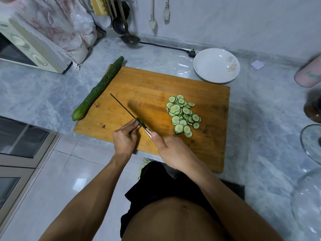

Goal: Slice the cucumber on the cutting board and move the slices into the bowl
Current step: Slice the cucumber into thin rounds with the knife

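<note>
Head view: slicing on rectangular wooden cutting board [156,87].
Right hand [171,150] grips thin knife [125,110]; left hand [124,139] pinches dark-green cucumber stub [139,121]. Pale-green slices [183,115] piled mid-board; white ceramic bowl [208,66] at far corner.

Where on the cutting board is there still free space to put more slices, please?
Bare wood lies between the whole cucumber and the slice pile, and along the cutting board right of the pile. The near edge is crowded by the left hand, right hand and knife.
</note>
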`<control>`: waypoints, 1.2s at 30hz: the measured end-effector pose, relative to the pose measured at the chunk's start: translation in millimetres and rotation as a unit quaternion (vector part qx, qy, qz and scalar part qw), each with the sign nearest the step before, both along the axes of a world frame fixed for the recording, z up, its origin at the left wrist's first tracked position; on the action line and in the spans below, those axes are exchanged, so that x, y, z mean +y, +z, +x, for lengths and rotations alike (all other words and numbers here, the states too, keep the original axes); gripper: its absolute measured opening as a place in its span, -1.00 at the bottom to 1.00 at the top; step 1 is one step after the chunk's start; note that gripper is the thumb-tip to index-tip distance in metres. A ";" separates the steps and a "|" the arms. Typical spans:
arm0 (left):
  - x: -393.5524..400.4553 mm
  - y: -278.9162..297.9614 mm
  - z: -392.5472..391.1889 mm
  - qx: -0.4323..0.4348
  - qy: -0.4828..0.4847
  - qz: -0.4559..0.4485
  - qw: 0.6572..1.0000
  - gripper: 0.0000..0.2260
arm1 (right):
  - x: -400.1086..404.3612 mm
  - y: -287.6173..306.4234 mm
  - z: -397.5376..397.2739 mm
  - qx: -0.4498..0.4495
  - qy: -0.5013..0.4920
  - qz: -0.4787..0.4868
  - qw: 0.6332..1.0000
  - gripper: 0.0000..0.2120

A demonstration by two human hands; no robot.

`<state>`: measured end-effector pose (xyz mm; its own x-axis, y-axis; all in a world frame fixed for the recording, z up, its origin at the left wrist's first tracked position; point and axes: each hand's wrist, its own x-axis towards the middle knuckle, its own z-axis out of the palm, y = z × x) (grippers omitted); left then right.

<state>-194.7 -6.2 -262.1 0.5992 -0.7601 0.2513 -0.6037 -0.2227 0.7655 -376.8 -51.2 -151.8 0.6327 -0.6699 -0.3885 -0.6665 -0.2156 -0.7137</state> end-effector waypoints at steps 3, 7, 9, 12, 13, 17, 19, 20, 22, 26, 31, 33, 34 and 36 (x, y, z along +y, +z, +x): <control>-0.2 -0.8 0.0 0.010 0.008 -0.005 1.000 -0.71 | 1.5 0.9 1.3 0.001 0.006 -0.011 1.000 -0.38; -0.8 -2.1 0.5 0.018 0.008 -0.011 1.000 -0.70 | -2.3 -0.3 2.2 0.009 0.009 -0.014 1.000 -0.37; -1.0 -3.6 1.9 0.013 0.007 -0.011 1.000 -0.70 | -3.5 -1.2 2.9 0.015 0.011 -0.012 1.000 -0.36; -0.7 -3.9 3.5 0.008 0.012 -0.005 1.000 -0.71 | -3.1 -1.0 4.3 0.019 0.019 -0.008 1.000 -0.37; -1.0 -3.8 3.8 0.003 0.012 -0.003 1.000 -0.71 | -3.0 -0.6 5.2 0.019 0.019 -0.005 1.000 -0.37; -2.8 -3.4 4.9 -0.010 0.011 0.007 1.000 -0.70 | -3.7 2.8 10.7 0.022 0.013 0.018 1.000 -0.37; -2.5 -3.0 5.5 -0.015 0.006 0.016 1.000 -0.71 | -4.3 1.4 16.3 0.028 0.010 0.031 0.999 -0.37; -2.3 -2.9 5.9 -0.017 0.002 0.019 1.000 -0.71 | -4.8 -0.9 19.9 0.030 0.006 0.036 0.999 -0.37; -1.9 -3.2 5.8 -0.016 -0.004 0.027 0.999 -0.71 | -6.5 -8.9 28.7 0.034 -0.003 0.039 0.999 -0.37; -1.0 -3.1 4.4 -0.022 -0.002 0.044 0.999 -0.76 | -12.4 -24.9 48.5 0.046 -0.005 0.035 0.998 -0.38; 0.9 -3.8 7.8 -0.023 -0.011 0.013 1.000 -0.76 | -17.5 -27.1 50.7 0.032 -0.012 0.022 0.999 -0.40; 1.0 -5.4 8.6 -0.023 -0.014 0.000 1.000 -0.77 | -21.7 -23.2 46.1 0.020 -0.025 0.026 0.999 -0.38; 0.7 -5.7 8.5 -0.022 -0.013 -0.003 1.000 -0.78 | -24.2 -21.7 43.0 0.014 -0.034 0.031 0.999 -0.36; 0.2 -5.4 7.4 -0.023 -0.007 -0.008 1.000 -0.81 | -28.3 -17.0 35.2 0.008 -0.054 0.050 0.997 -0.34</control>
<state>-187.3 -6.0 -267.5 0.5752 -0.7645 0.2910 -0.6421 -0.2016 0.7396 -341.6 -79.5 -168.8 0.5525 -0.6912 -0.4659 -0.6936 -0.0712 -0.7168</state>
